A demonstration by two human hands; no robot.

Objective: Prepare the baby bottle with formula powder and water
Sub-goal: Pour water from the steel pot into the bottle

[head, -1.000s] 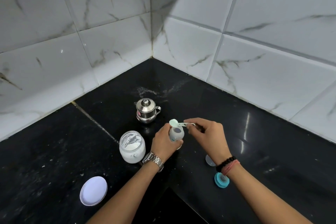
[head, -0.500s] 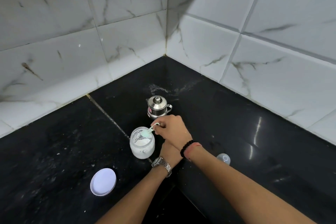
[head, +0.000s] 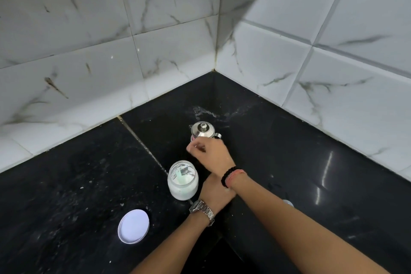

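Note:
An open glass jar of white formula powder (head: pixel 182 188) stands on the black counter (head: pixel 66 184). A pale green scoop (head: pixel 178 176) lies inside it. My right hand (head: pixel 211 153) is past the jar, fingers curled with nothing in them, its fingertips just in front of a small lidded steel pot (head: pixel 202 130). My left hand (head: pixel 214 193) sits right of the jar, under my right wrist. It is closed where it held the baby bottle a second ago. The bottle itself is hidden by my arms.
The jar's white lid (head: pixel 133 226) lies upside down at the near left. A clear bottle cap (head: pixel 288 203) peeks out beside my right forearm. Tiled walls meet in a corner behind the pot. White specks dot the counter.
My right hand carried the scoop from the bottle's mouth to the jar, left it in the powder and moved on toward the steel pot. My left hand stayed put.

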